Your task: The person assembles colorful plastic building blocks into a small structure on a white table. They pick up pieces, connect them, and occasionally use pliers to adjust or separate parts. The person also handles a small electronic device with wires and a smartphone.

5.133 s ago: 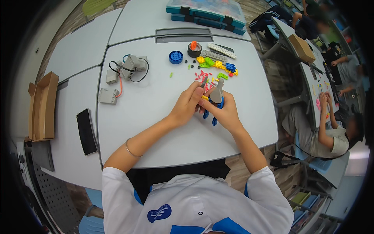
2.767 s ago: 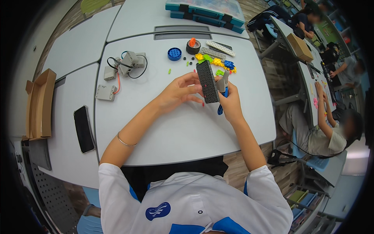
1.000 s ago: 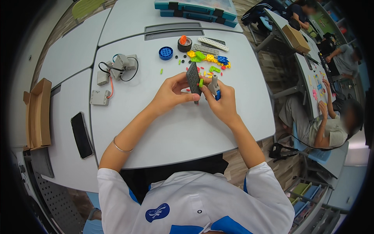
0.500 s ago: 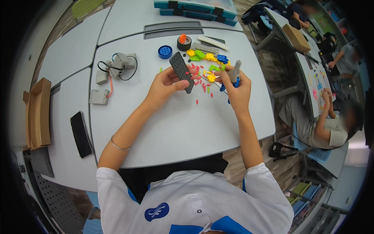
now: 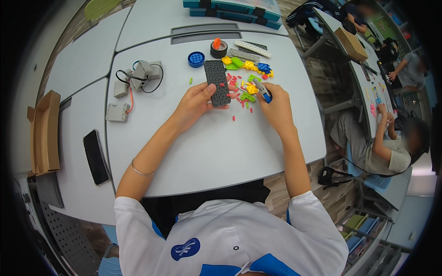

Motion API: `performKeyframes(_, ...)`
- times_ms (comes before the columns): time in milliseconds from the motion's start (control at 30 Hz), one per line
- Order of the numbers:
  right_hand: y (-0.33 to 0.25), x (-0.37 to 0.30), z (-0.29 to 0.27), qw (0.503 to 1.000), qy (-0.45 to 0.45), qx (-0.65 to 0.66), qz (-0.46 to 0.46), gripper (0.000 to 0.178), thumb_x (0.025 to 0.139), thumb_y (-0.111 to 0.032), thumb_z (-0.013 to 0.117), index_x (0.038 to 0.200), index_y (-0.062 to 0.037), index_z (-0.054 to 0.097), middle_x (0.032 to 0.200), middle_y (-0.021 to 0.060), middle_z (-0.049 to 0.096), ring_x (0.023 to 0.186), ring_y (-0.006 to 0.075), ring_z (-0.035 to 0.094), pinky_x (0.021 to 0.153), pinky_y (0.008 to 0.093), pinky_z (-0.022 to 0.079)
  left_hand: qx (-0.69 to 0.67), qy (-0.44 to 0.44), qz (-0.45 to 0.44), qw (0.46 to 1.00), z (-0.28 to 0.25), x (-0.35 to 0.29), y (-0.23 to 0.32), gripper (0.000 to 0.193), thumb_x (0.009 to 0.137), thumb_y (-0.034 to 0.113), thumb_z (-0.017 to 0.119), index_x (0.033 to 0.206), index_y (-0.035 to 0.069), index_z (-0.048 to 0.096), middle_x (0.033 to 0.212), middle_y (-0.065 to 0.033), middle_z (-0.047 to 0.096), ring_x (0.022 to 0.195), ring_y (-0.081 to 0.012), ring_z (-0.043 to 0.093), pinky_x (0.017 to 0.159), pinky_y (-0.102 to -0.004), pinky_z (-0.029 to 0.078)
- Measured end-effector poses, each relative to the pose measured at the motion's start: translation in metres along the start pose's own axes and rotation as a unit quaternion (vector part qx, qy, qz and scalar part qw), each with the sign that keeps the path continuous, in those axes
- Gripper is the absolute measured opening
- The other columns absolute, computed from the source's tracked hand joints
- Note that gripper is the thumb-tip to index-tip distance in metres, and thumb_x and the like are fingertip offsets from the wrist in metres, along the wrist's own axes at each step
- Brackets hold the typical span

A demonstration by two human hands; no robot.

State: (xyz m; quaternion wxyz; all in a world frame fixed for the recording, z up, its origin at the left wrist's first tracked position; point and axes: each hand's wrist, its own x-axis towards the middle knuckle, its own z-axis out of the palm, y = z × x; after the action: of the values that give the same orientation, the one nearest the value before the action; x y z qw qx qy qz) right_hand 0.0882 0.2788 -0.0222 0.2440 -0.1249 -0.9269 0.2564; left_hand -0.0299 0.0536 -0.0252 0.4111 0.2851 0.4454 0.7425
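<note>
My left hand (image 5: pixel 193 102) is closed around a dark grey perforated building plate (image 5: pixel 216 78), its thumb lying on the front face. A pink peg (image 5: pixel 222 84) shows against the plate. My right hand (image 5: pixel 277 110) grips a grey-and-blue hand tool (image 5: pixel 263 90), its grey end pointing up and left toward the loose pieces. Between the hands lie scattered pink pegs (image 5: pixel 234 118), a yellow block (image 5: pixel 251 89) and green connector pieces (image 5: pixel 247 97). Part of the tool is hidden by my fingers.
Beyond the plate are a blue wheel hub (image 5: pixel 196 59), a black tyre (image 5: pixel 218 50), a white beam (image 5: pixel 252 48) and a yellow-green-blue chain (image 5: pixel 248 65). Wired grey modules (image 5: pixel 143 73) and a phone (image 5: pixel 95 157) lie left. Teal cases (image 5: pixel 235 19) stand behind; people sit at a right-hand table (image 5: pixel 359 87).
The plate has turned from a slant to nearly upright, with its broad face now showing. My right hand has tipped the tool leftward and shifted slightly left.
</note>
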Motion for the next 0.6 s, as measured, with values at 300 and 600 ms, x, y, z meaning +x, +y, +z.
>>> performKeyframes(300,-0.031,0.01,-0.029,0.897,-0.128,0.389,0.165,0.038,0.099,-0.034,0.057,0.098,0.0022,0.067,0.075,0.0089,0.067,0.065,0.0173,0.066,0.061,0.029,0.053,-0.006,-0.007,0.006,1.0,-0.004,0.001,-0.001,0.063,0.099,0.045,0.055,0.141,-0.001,0.045,0.135,-0.0156,0.059,0.12,-0.0224,0.061,0.094,-0.0363,0.053)
performKeyframes(600,-0.052,0.002,-0.028,0.744,-0.453,0.449,0.2,0.053,0.105,-0.046,0.039,0.093,-0.0007,0.064,0.067,0.008,0.064,0.053,0.016,0.065,0.051,0.0231,0.052,0.029,-0.009,0.026,0.999,-0.005,-0.002,-0.005,0.052,0.096,0.04,0.063,0.129,0.001,0.061,0.128,-0.0117,0.063,0.112,-0.0181,0.062,0.093,-0.0348,0.053)
